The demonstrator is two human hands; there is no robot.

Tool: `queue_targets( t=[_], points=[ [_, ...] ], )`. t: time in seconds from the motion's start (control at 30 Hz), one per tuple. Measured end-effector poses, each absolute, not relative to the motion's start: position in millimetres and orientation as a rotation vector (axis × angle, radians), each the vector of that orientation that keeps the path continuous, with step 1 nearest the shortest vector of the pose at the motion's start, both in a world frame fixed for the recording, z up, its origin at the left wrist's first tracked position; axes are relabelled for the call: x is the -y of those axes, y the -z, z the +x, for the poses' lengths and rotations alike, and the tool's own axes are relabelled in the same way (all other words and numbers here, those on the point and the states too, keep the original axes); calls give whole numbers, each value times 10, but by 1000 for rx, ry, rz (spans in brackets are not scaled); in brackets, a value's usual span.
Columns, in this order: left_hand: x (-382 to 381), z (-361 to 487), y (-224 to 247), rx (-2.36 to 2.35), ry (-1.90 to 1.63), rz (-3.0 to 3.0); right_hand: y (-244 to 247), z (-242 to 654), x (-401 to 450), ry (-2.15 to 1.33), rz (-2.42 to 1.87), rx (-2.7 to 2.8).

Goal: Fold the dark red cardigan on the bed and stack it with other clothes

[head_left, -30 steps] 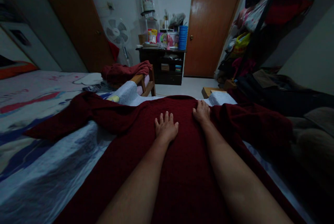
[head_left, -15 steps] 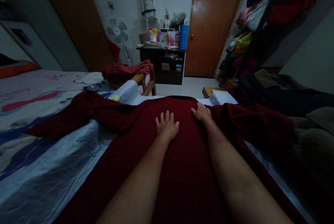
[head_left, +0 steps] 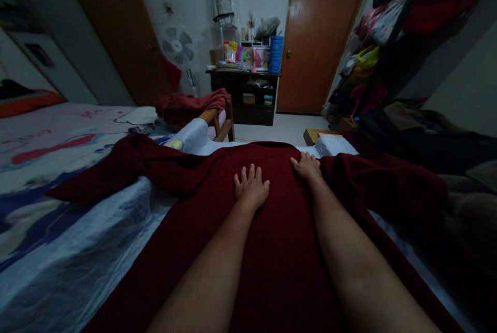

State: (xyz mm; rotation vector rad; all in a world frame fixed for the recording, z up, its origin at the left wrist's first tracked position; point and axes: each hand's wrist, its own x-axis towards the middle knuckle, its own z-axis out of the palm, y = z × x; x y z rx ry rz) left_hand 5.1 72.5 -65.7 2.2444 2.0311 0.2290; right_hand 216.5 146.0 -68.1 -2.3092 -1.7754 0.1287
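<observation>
Nearest, a dark red top [head_left: 285,255] lies lengthwise over a pale blue cloth [head_left: 89,255], its body spread almost flat between the forearms. Farther up, the left hand [head_left: 251,187] rests open on the middle of it, palm down and fingers spread. A little beyond, the right hand [head_left: 307,167] lies palm down near the shoulder, fingers loosely apart; it seems to hold nothing, though its fingertips are too dim to be sure.

The body looks largely smoothed and the neckline is laid out at the far end. Both sleeves reach outward: the left sleeve [head_left: 128,170] runs onto the patterned bedding [head_left: 50,151] with folds in it, and the right sleeve [head_left: 388,185] is bunched, so those parts appear less finished. No part is folded over the body.

Beyond stand a fan [head_left: 179,45], a black cabinet [head_left: 240,113] and a wooden door [head_left: 312,38].
</observation>
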Motion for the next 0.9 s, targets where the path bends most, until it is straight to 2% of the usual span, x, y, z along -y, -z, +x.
queue_targets(
  t=[0.23, 0.47, 0.9],
  points=[
    [-747, 69, 676, -2031, -245, 2244, 543, 1944, -1357, 157, -2025, 1724],
    [-748, 68, 669, -2038, -239, 2246, 591, 1672, -1294, 19, -2052, 2030],
    [-742, 65, 641, -2044, -205, 2225, 621, 1785, -1329, -110, -2214, 1870]
  ],
)
